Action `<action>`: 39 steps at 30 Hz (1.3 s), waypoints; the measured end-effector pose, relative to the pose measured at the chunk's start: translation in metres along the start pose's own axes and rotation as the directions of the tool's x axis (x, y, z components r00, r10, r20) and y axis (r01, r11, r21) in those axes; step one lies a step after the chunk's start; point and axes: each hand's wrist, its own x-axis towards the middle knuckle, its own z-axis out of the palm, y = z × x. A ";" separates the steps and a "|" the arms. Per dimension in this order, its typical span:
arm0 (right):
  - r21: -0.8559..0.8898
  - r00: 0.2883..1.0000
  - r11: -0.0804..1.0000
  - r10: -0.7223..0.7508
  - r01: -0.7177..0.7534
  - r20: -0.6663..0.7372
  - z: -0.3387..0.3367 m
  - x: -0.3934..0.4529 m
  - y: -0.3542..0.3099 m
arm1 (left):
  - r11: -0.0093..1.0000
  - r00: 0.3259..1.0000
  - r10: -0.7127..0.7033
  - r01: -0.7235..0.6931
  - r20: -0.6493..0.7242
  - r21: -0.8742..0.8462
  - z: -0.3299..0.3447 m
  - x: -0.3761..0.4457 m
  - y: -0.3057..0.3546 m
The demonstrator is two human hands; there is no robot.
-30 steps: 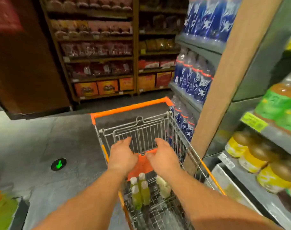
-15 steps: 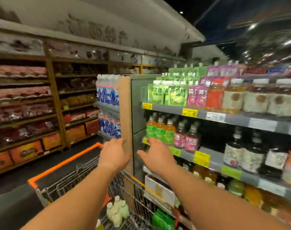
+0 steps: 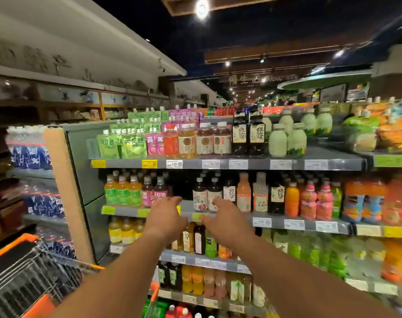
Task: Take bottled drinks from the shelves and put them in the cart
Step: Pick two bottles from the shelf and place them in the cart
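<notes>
Both hands risen, seemingly empty, toward bottles.

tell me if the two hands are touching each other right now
Apart. The head view shows a shelf edge and bottles in the open gap between the left hand and the right hand, both empty with fingers spread.

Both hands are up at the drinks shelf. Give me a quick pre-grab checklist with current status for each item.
1. Left hand empty: ok, fingers spread, holding nothing.
2. Right hand empty: ok, open, nothing gripped.
3. Bottles within the line of reach: ok, dark bottles stand upright on the second shelf just above the right hand.
4. Contact with a bottle: not ok, neither hand is closed on one yet.
5. Cart nearby: ok, at lower left beside the shelving.
6. Room in the cart basket: cannot tell, its inside is blurred.
</notes>
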 end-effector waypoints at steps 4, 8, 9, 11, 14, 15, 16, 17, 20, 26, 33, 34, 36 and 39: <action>-0.045 0.996 0.997 0.055 -0.058 -0.066 -0.044 -0.028 0.045 | 0.996 0.996 0.082 -0.082 0.030 -0.023 0.020 -0.012 0.059; -0.053 0.986 0.989 0.135 -0.141 -0.097 -0.079 -0.038 0.081 | 0.985 0.986 0.160 -0.157 0.043 -0.078 0.042 -0.013 0.112; -0.051 0.984 0.987 0.144 -0.151 -0.108 -0.086 -0.035 0.089 | 0.980 0.981 0.185 -0.180 0.052 -0.081 0.048 -0.011 0.122; -0.032 0.975 0.982 0.182 -0.188 -0.129 -0.097 -0.027 0.102 | 0.973 0.973 0.220 -0.214 0.073 -0.083 0.059 -0.001 0.135; -0.065 0.967 0.974 0.207 -0.219 -0.149 -0.100 -0.009 0.116 | 0.975 0.975 0.208 -0.199 0.084 -0.101 0.079 0.021 0.141; -0.085 0.967 0.972 0.203 -0.217 -0.153 -0.099 -0.003 0.120 | 0.975 0.976 0.202 -0.192 0.085 -0.111 0.086 0.030 0.141; -0.092 0.966 0.971 0.203 -0.219 -0.160 -0.097 0.005 0.124 | 0.974 0.976 0.200 -0.188 0.090 -0.125 0.092 0.040 0.140; -0.095 0.964 0.970 0.206 -0.224 -0.170 -0.096 0.013 0.127 | 0.972 0.975 0.200 -0.186 0.098 -0.142 0.098 0.050 0.139; -0.118 0.956 0.963 0.218 -0.244 -0.198 -0.085 0.039 0.138 | 0.970 0.974 0.194 -0.172 0.119 -0.171 0.119 0.081 0.134; -0.080 0.937 0.948 0.287 -0.308 -0.198 -0.053 0.092 0.171 | 0.988 0.982 0.151 -0.145 0.113 -0.062 0.161 0.137 0.127; -0.150 0.936 0.939 0.275 -0.311 -0.220 -0.024 0.163 0.218 | 0.990 0.982 0.123 -0.131 0.141 0.049 0.209 0.201 0.132; -0.204 0.937 0.930 0.255 -0.305 -0.238 -0.022 0.174 0.226 | 0.989 0.982 0.122 -0.133 0.142 0.071 0.215 0.210 0.135; -0.316 0.940 0.902 0.215 -0.295 -0.264 -0.020 0.195 0.244 | 0.983 0.982 0.117 -0.135 0.146 0.125 0.227 0.226 0.142; -0.428 0.937 0.852 0.183 -0.302 -0.297 -0.023 0.225 0.266 | 0.967 0.985 0.100 -0.129 0.140 0.218 0.241 0.248 0.153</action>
